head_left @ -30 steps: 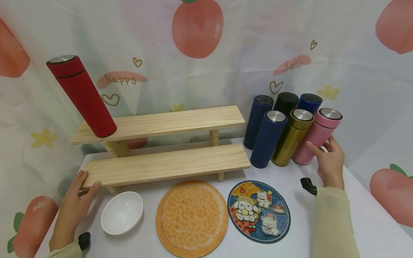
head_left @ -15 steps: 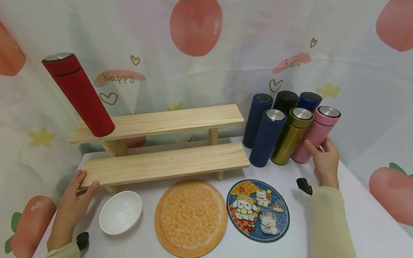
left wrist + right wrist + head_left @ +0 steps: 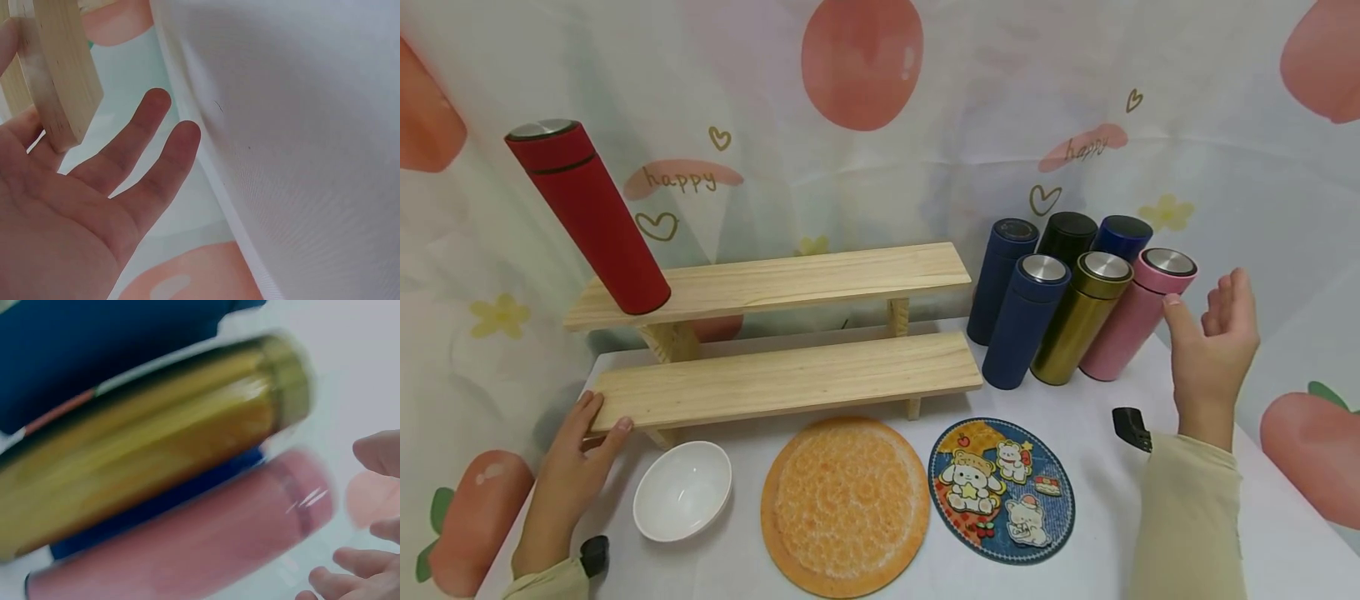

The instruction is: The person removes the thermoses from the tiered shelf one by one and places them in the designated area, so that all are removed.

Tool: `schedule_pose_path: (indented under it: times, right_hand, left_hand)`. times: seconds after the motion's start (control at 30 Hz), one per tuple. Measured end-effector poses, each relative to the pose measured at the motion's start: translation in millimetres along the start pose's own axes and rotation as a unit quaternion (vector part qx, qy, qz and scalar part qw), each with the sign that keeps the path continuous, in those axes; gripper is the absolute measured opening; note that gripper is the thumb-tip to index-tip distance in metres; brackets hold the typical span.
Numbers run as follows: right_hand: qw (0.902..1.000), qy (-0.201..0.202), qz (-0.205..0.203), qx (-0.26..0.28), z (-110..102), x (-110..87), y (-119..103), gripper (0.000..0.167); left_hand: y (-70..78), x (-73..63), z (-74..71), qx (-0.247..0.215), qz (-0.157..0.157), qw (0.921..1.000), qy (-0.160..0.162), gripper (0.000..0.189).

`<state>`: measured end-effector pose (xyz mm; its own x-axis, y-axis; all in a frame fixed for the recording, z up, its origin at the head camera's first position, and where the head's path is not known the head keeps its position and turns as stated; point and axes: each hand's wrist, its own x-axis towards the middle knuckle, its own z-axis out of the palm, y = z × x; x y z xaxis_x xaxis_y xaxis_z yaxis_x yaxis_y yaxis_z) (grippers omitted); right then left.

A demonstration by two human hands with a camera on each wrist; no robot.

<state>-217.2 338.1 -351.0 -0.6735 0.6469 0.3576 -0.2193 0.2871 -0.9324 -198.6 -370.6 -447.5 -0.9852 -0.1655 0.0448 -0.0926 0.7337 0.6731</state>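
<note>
My left hand (image 3: 574,467) holds the left end of the wooden shelf's lower board (image 3: 782,382), thumb at its front edge. In the left wrist view the board's end (image 3: 59,75) sits between thumb and fingers, while two other fingers (image 3: 159,156) stretch out past it. My right hand (image 3: 1213,358) is raised with nothing in it, fingers spread, just right of the pink thermos (image 3: 1135,321). That thermos stands upright beside a gold thermos (image 3: 1078,321) and a dark blue thermos (image 3: 1024,325). A red thermos (image 3: 598,225) stands on the upper board (image 3: 812,279), at its left end.
Behind the front row stand another navy thermos (image 3: 1000,279), a black thermos (image 3: 1067,233) and a shiny blue thermos (image 3: 1122,236). In front of the shelf lie a white bowl (image 3: 682,492), a round orange mat (image 3: 845,508) and a blue cartoon mat (image 3: 1002,492). A patterned cloth (image 3: 865,192) hangs behind.
My right hand has let go of the pink thermos and moved up and to the right. The pink thermos stays in its place. My left hand has not moved on the shelf.
</note>
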Motion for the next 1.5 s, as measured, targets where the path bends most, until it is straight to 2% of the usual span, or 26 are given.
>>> schedule_pose_path:
  times: [0.13, 0.37, 0.57, 0.7, 0.77, 0.93, 1.03, 1.13, 1.23, 1.4, 1.5]
  right_hand:
    - [0.9979, 0.003, -0.023, 0.061, 7, -13.1, -28, 0.077]
    - [0.9939, -0.044, -0.073, 0.070, 25, -35.9, -59, 0.075]
    - [0.9840, -0.113, -0.100, 0.095, 45, -50.2, -61, 0.074]
    - [0.9772, -0.151, -0.138, 0.055, 61, -59.7, -60, 0.072]
    - [0.9730, -0.160, -0.158, 0.049, 69, -65.3, -60, 0.069]
    - [0.9582, -0.176, -0.204, 0.097, 90, -80.6, -60, 0.061]
    - [0.9506, -0.193, -0.221, 0.101, 103, -90.1, -59, 0.059]
    - [0.9448, -0.221, -0.221, 0.098, 118, -99.6, -58, 0.059]
    - [0.9354, -0.263, -0.204, 0.118, 131, -109.9, -57, 0.060]
    - [0.9101, -0.348, -0.146, 0.171, 153, -128.7, -59, 0.063]
    - [0.8934, -0.390, -0.126, 0.184, 171, -141.1, -62, 0.066]
  left_hand:
    - [-0.1, 0.4, -0.5, 0.000, 0.005, 1.0000, 0.001, 0.086]
    - [0.3, 0.1, -0.2, 0.007, -0.009, 0.9999, -0.004, 0.090]
    - [0.6, -0.3, -3.9, 0.020, 0.005, 0.9997, -0.015, 0.090]
    - [-0.4, -0.3, -5.6, 0.027, 0.017, 0.9992, -0.023, 0.089]
    - [-0.4, -0.3, -6.1, 0.027, 0.018, 0.9992, -0.024, 0.090]
    - [1.3, 0.2, -6.9, 0.026, 0.019, 0.9992, -0.025, 0.090]
    - [2.0, -0.5, -8.4, 0.026, 0.018, 0.9992, -0.024, 0.089]
    - [2.1, -1.5, -10.5, 0.023, 0.016, 0.9994, -0.019, 0.089]
    - [0.3, -2.0, -9.6, 0.017, 0.022, 0.9996, -0.010, 0.089]
    - [-2.4, 0.1, -4.6, 0.006, 0.038, 0.9993, -0.003, 0.086]
    - [-2.1, -0.3, -4.5, 0.007, 0.028, 0.9995, -0.009, 0.087]
